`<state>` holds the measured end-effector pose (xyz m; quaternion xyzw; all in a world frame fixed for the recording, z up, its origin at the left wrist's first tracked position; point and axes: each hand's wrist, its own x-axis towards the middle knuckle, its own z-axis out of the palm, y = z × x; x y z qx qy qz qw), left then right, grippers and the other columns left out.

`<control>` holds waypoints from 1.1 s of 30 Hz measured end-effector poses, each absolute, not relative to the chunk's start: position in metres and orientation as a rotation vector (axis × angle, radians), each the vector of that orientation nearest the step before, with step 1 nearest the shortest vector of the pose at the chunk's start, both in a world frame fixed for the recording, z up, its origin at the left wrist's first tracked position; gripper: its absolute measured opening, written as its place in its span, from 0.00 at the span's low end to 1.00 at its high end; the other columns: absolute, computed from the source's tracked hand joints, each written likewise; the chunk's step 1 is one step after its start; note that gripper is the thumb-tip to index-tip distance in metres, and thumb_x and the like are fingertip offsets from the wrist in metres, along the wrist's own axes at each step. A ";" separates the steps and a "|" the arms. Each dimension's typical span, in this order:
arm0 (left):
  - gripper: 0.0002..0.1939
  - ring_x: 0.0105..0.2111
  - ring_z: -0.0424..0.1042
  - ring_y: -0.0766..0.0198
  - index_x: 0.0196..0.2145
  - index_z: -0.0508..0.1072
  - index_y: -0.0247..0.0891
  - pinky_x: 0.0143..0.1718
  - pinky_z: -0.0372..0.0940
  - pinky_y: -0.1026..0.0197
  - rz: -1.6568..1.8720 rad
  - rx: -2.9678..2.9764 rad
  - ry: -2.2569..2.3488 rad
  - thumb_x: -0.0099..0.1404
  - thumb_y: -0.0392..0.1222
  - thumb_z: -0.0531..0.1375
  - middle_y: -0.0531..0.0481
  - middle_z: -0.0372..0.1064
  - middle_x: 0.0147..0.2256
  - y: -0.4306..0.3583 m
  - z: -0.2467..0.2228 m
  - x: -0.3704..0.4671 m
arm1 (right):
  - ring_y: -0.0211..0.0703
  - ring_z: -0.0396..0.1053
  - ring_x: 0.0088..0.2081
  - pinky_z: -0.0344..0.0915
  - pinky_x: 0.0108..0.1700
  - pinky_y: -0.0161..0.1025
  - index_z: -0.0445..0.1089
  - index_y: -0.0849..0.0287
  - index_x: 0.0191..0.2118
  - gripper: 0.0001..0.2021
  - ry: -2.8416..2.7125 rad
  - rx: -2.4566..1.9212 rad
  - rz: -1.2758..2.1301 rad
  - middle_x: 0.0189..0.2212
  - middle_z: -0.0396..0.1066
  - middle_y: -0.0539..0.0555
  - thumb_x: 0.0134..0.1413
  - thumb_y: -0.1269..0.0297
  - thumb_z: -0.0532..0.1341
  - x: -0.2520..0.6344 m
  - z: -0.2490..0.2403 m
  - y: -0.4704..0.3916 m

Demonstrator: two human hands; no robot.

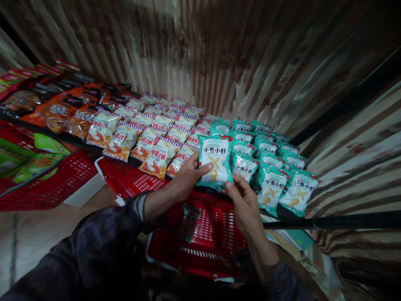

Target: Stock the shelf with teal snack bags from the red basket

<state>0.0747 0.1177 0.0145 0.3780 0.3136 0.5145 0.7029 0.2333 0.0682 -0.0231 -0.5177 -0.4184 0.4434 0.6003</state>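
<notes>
A teal and white snack bag [214, 161] is held upright above the front edge of the shelf. My left hand [190, 175] grips its left side, thumb across the front. At the bag's lower right corner, my right hand [242, 198] pinches the edge between thumb and fingers. Rows of matching teal bags [271, 188] lie on the shelf to the right. White and orange bags with striped edges [156, 156] fill the shelf to the left. Below my hands is a red basket [213, 259] with a dark, teal-edged packet [189, 221] inside.
Orange bags [67, 113] and dark bags [21, 101] lie farther left on the shelf. Another red basket [72, 175] holds green packets [37, 165] at the left. Striped sheeting [188, 54] hangs behind, and a dark rail [360, 220] runs at the right.
</notes>
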 end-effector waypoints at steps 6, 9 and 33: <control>0.23 0.42 0.74 0.52 0.48 0.72 0.42 0.41 0.68 0.55 0.965 1.064 0.698 0.54 0.38 0.68 0.44 0.76 0.41 0.114 0.012 0.069 | 0.44 0.73 0.47 0.69 0.51 0.47 0.73 0.55 0.48 0.20 -0.930 -1.124 0.929 0.48 0.75 0.56 0.53 0.50 0.66 0.245 -0.013 0.075; 0.22 0.44 0.73 0.52 0.50 0.72 0.42 0.41 0.68 0.54 0.914 1.310 0.735 0.56 0.39 0.65 0.44 0.75 0.45 0.111 0.010 0.068 | 0.42 0.73 0.44 0.69 0.48 0.44 0.74 0.55 0.47 0.20 -0.929 -1.152 0.862 0.45 0.76 0.55 0.52 0.50 0.66 0.255 -0.006 0.078; 0.36 0.44 0.71 0.53 0.64 0.58 0.37 0.44 0.65 0.55 0.429 1.810 0.845 0.61 0.48 0.60 0.44 0.74 0.46 0.107 0.012 0.064 | 0.39 0.65 0.28 0.63 0.34 0.38 0.73 0.59 0.31 0.18 -1.155 -1.429 0.682 0.26 0.72 0.49 0.49 0.46 0.64 0.277 -0.001 0.079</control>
